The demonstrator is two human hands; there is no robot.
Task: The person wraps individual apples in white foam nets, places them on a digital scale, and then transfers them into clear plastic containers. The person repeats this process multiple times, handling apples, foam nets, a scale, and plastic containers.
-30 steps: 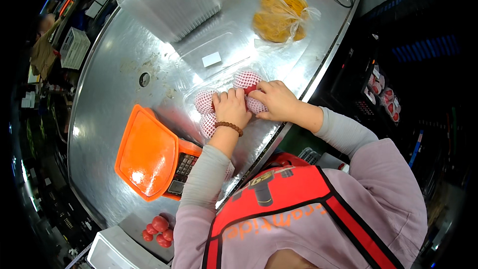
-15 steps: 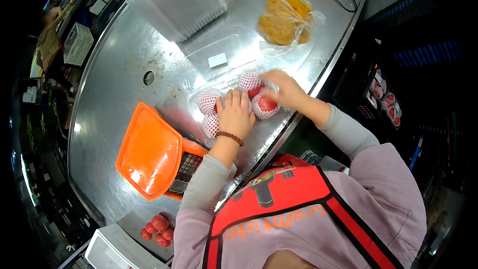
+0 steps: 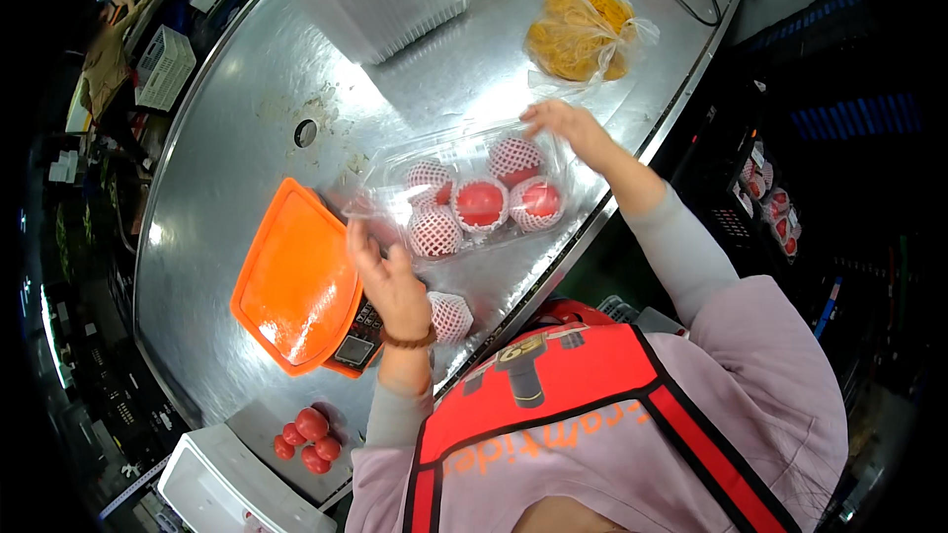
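Observation:
A clear plastic clamshell box [image 3: 390, 160] holds several red tomatoes [image 3: 481, 204] in white foam nets, its lid now over them. At the box's far right corner, my right hand [image 3: 573, 130] has its fingertips bent round the lid's edge. My left hand [image 3: 390, 281] is at the near left corner, fingers apart, fingertips at the edge of the plastic. Another netted piece, its white foam net [image 3: 451, 318] facing up, lies on the table beside my left wrist.
An orange scale [image 3: 296, 281] stands left of the box on the metal table [image 3: 227, 148]. Stacked clear containers [image 3: 385, 0] and a bag of yellow rubber bands [image 3: 583, 30] lie farther back. Bare tomatoes [image 3: 311, 424] sit near a white foam box [image 3: 232, 489]; dark crates [image 3: 726, 178] stand right.
The lid has come over from the far side onto the tomatoes. My left hand has moved off the tomatoes to the box's left corner; my right hand has gone to the far right corner.

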